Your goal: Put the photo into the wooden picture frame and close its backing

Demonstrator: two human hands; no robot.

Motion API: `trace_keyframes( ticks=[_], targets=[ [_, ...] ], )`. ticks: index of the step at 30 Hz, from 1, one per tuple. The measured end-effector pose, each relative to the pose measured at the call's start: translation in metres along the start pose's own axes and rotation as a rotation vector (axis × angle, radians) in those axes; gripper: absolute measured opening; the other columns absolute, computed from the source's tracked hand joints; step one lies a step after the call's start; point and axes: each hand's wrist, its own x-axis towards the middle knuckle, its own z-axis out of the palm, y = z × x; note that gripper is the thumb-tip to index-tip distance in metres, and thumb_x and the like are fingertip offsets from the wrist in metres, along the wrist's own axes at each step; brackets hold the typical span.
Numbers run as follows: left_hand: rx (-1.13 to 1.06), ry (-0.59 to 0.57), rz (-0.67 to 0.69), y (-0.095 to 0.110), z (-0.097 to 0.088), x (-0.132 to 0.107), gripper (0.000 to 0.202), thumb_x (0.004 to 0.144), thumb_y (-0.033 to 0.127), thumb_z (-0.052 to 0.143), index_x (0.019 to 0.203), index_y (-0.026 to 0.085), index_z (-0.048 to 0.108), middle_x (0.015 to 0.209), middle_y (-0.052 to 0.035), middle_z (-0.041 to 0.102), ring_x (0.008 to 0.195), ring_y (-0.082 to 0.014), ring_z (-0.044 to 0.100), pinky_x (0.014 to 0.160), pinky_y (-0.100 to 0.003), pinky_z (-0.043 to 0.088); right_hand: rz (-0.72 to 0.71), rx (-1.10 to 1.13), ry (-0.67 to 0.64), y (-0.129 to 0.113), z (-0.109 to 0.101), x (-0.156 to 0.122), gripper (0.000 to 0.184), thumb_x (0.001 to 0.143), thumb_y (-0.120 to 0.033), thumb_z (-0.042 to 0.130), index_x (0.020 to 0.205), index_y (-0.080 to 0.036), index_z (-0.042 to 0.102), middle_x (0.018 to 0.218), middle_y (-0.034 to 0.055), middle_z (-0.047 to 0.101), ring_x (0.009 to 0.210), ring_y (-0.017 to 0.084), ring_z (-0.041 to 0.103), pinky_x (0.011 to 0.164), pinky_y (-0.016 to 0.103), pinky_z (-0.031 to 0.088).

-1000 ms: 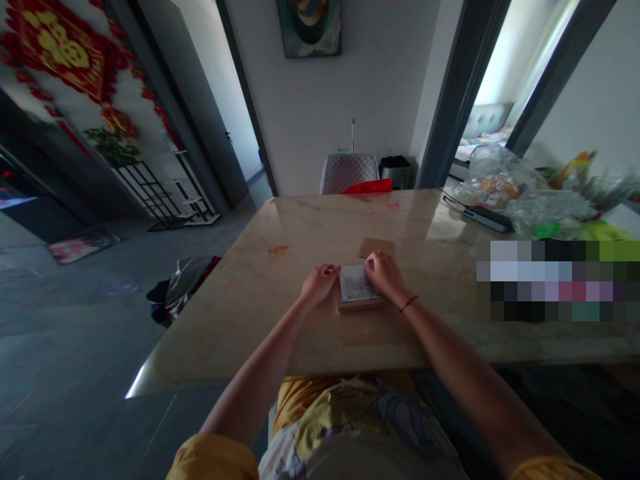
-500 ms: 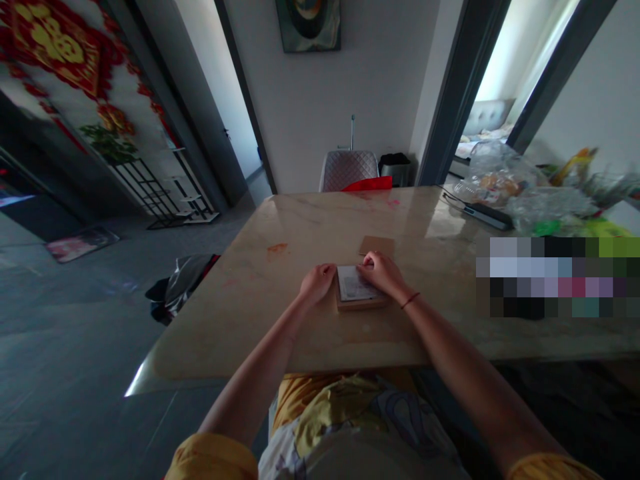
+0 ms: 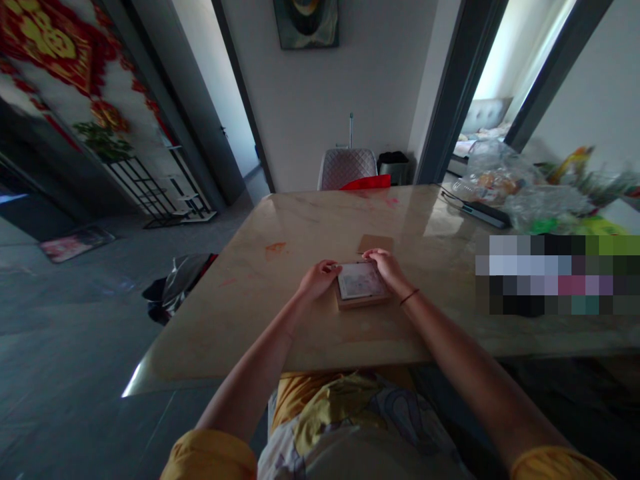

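Both bare hands are at a small wooden frame (image 3: 361, 305) lying flat on the pale marble worktop (image 3: 240, 320), near the edge closest to the person. A pale printed sheet or panel (image 3: 358, 280) sits inside the frame, filling most of its opening and looking level with the wooden border, though whether glass covers it is too hard to tell. A thin brown square (image 3: 375, 244) lies separately at about 12 o'clock from the frame, just beyond its far edge and not touching it, so this piece and the frame are still apart. The left hand (image 3: 317, 280) is at about 9 o'clock from the frame, its curled fingers (image 3: 331, 267) reaching the upper left corner. The right hand (image 3: 389, 270) is at about 2 o'clock, its bent fingers (image 3: 374, 254) at the upper right corner. Neither set of fingers is spread wide, and both meet the frame's rim, but I cannot tell whether they are gripping it or only resting there. The frame stays flat on the marble between them. Farther off at about 2 o'clock, crumpled clear plastic bags (image 3: 545, 208) and a dark slim device (image 3: 480, 213) sit at the far corner, while an orange stain (image 3: 275, 249) marks the marble at about 10 o'clock.
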Motion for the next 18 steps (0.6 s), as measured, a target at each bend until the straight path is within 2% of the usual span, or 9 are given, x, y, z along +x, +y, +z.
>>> trace_keyframes(
  ticks=[5,8,13,18],
  targets=[
    [0.126,0.030,0.000,0.010,-0.003,-0.012,0.041,0.086,0.047,0.048,0.118,0.023,0.057,0.081,-0.0034,0.068,0.072,-0.0163,0.062,0.064,-0.025,0.042,0.077,0.199,0.060,0.004,0.001,0.003,0.010,0.060,-0.017,0.049,0.057,-0.019,0.059,0.064,0.0010,0.066,0.071,0.015,0.062,0.076,0.029,0.045],
    [0.068,0.077,0.039,0.010,-0.009,-0.018,0.041,0.086,0.041,0.051,0.120,0.019,0.053,0.081,-0.0038,0.068,0.073,-0.0153,0.063,0.065,-0.025,0.043,0.084,0.220,0.074,0.005,0.001,0.003,0.010,0.059,-0.016,0.049,0.059,-0.019,0.058,0.064,0.0002,0.064,0.069,0.015,0.061,0.074,0.028,0.045],
    [-0.165,-0.076,0.134,-0.002,-0.017,-0.023,0.032,0.075,0.029,0.063,0.105,0.016,0.067,0.097,-0.0076,0.071,0.080,-0.0163,0.067,0.074,-0.026,0.049,0.069,0.240,0.066,0.006,0.002,0.003,0.007,0.060,-0.017,0.048,0.060,-0.020,0.055,0.065,0.0007,0.063,0.070,0.016,0.061,0.075,0.029,0.046],
    [-0.336,-0.174,0.175,-0.005,-0.018,-0.025,0.038,0.069,0.026,0.068,0.105,0.014,0.070,0.111,-0.0105,0.069,0.090,-0.0206,0.067,0.085,-0.033,0.050,0.064,0.228,0.098,0.005,0.004,0.001,0.008,0.059,-0.018,0.046,0.058,-0.020,0.054,0.063,0.0007,0.063,0.068,0.015,0.060,0.074,0.029,0.045]
  ],
)
